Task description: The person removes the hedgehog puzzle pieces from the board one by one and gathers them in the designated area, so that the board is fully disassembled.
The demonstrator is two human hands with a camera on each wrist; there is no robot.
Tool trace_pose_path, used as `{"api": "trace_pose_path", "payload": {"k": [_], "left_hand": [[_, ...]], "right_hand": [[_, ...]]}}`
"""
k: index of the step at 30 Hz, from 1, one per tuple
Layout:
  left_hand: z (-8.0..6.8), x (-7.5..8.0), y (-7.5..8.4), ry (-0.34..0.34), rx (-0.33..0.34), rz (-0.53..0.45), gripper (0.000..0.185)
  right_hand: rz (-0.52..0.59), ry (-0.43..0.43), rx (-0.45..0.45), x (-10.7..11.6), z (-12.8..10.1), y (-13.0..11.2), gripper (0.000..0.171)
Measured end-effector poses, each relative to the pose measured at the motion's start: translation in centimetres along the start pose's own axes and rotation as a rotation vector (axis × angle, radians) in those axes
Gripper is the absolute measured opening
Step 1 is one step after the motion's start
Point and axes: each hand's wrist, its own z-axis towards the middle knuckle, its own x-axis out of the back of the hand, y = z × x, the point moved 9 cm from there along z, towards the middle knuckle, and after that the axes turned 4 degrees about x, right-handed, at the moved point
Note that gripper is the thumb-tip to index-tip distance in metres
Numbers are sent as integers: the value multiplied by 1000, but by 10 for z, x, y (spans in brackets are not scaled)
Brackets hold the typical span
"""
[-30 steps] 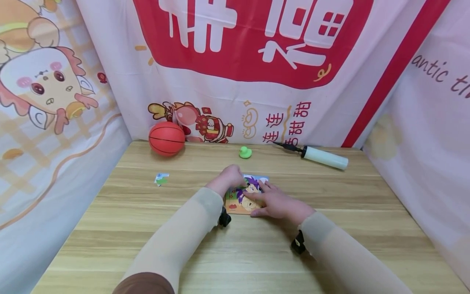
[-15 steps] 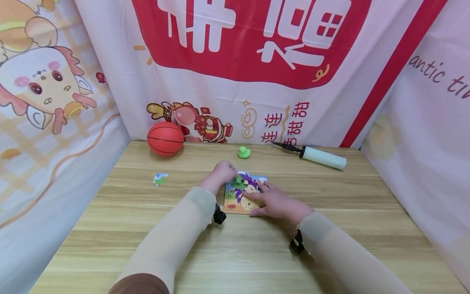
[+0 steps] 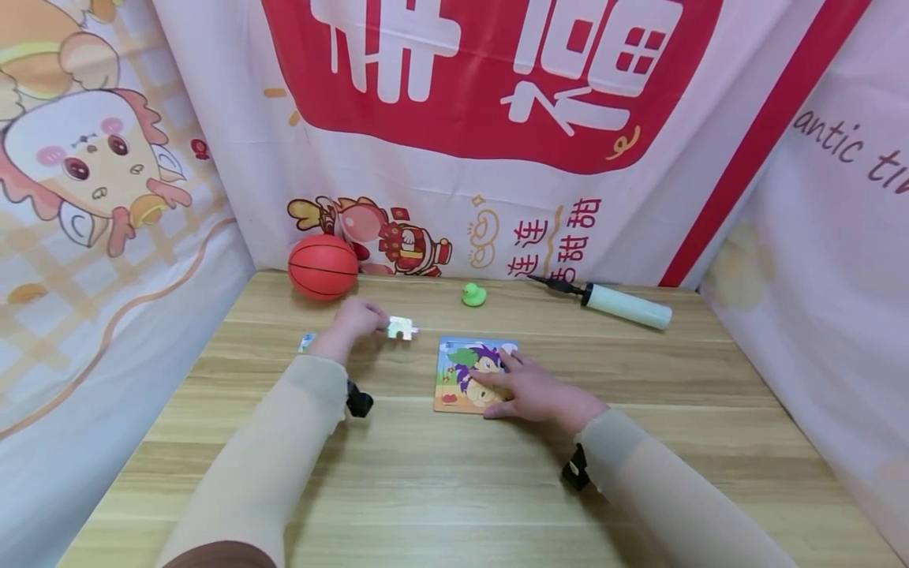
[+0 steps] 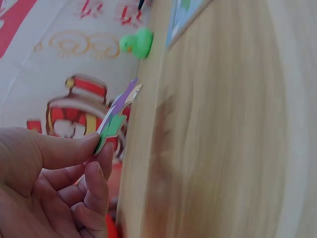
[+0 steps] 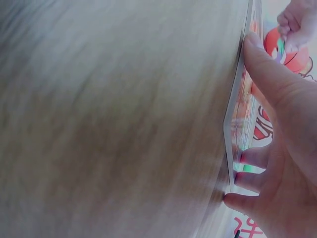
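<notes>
In the head view, my left hand (image 3: 353, 323) is off to the left of the puzzle board, pinching a puzzle piece (image 3: 402, 328) between thumb and fingers. The left wrist view shows that piece (image 4: 117, 115) tilted nearly edge-on, with green and purple print. My right hand (image 3: 536, 388) rests spread over the right part of the square puzzle (image 3: 454, 392), which carries a purple-haired cartoon figure and a green leaf shape. In the right wrist view, its thumb (image 5: 270, 69) lies at one edge of the board and its fingertips touch around the far end.
Another puzzle piece (image 3: 307, 341) lies on the table, partly covered by my left wrist. Along the back stand a red ball (image 3: 323, 267), a green toy duck (image 3: 473, 295) and a white hand pump (image 3: 628, 306). Printed cloth (image 3: 398, 166) hangs behind and at both sides.
My left hand has moved left from the puzzle's upper-left corner, and the piece it pinches now shows plainly. The board's upper-left part is uncovered. My right hand stays put.
</notes>
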Motion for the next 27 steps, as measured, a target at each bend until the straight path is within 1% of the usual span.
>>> {"api": "trace_pose_path", "payload": {"k": [3,5,9,12,13,15,18,23,27], "left_hand": [[-1,22,-15,12,33,-21,19],[-1,32,-25,7,64,-24,19],[-1,42,-42,-13,112,2,22],[-2,43,-50,-30,125,32,23],[-2,43,-52,-36,130,27,22],[-2,42,-54,-33,123,43,19],[-3,42,-53,-22,103,61,16],[-6,41,-51,-4,66,107,17],[-6,40,-51,5,51,138,15]], "right_hand": [[0,-1,-5,-1,0,1,69],[3,-3,-8,-1,0,1,69],[3,-4,-9,0,0,1,70],[-1,-3,-7,0,-1,0,70],[-2,-3,-6,0,-1,0,70],[-1,-2,-7,1,-2,-1,69],[4,-2,-6,1,-2,-1,69],[8,-2,-3,-1,-1,-1,70],[8,2,-5,-2,0,0,70]]}}
